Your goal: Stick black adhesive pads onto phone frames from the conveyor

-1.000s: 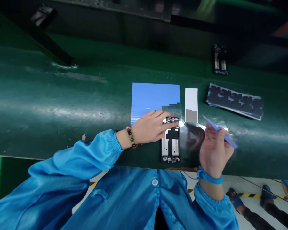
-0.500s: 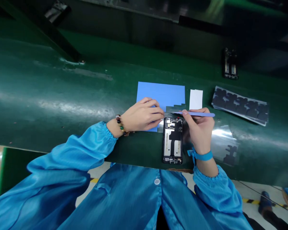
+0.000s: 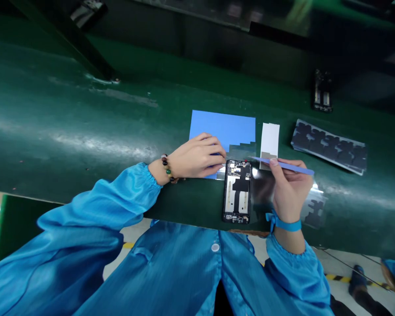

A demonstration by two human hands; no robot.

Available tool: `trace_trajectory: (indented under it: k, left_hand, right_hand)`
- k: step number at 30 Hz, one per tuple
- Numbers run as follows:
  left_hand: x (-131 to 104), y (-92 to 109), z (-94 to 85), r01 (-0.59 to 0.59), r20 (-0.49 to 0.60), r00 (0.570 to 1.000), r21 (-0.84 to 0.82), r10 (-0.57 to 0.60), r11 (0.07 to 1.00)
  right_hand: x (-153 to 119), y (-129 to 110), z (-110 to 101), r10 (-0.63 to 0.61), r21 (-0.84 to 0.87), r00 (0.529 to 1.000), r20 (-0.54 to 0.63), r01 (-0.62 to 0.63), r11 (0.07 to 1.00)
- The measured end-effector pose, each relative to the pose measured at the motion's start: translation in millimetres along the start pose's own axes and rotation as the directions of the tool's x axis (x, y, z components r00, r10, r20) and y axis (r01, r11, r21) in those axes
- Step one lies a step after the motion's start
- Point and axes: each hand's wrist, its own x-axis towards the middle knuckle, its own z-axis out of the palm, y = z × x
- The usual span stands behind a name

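My left hand (image 3: 202,154), with a beaded bracelet at its wrist, rests on the lower left of a blue sheet (image 3: 222,125). Its fingers are bent together at the sheet's right part; what they pinch, if anything, is too small to name. My right hand (image 3: 291,186) is closed around blue tweezers (image 3: 292,167), whose tip points left, above and right of an opened phone (image 3: 237,193). The phone lies upright near the table's front edge, between my hands, its inner parts showing. A white strip of paper (image 3: 270,138) lies behind the tweezers.
A stack of clear sheets with black cut-outs (image 3: 329,145) lies at the right. Beyond it is another opened phone (image 3: 322,91). A clear film with a dark piece (image 3: 314,210) is right of my right wrist. A dark post (image 3: 95,61) stands at the back left.
My right hand has moved right and slightly toward me with the tweezers, away from my left hand. More of the white strip shows. My left hand has hardly moved.
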Motion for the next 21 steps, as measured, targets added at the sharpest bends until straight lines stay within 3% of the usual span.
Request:
trace_trajectory:
  k: [9, 14, 17, 21]
  left_hand:
    - [5, 7, 6.2, -0.051, -0.064, 0.997, 0.036, 0.053, 0.998]
    - [51, 24, 21.1, -0.136, -0.001, 0.991, 0.086, 0.137, 0.987]
    - [82, 25, 35.8, -0.195, 0.029, 0.981, 0.099, 0.193, 0.976]
    - [98, 20, 50.1, -0.189, 0.04, 0.982, 0.108, 0.185, 0.976]
  right_hand:
    - [36, 12, -27, -0.049, 0.06, 0.991, -0.128, 0.057, 0.997]
    - [62, 25, -41, -0.102, 0.076, 0.981, -0.162, 0.116, 0.99]
    - [66, 31, -41, -0.088, 0.035, 0.986, -0.139, 0.094, 0.995]
    - [62, 34, -37, -0.082, -0.002, 0.991, -0.106, 0.082, 0.997]
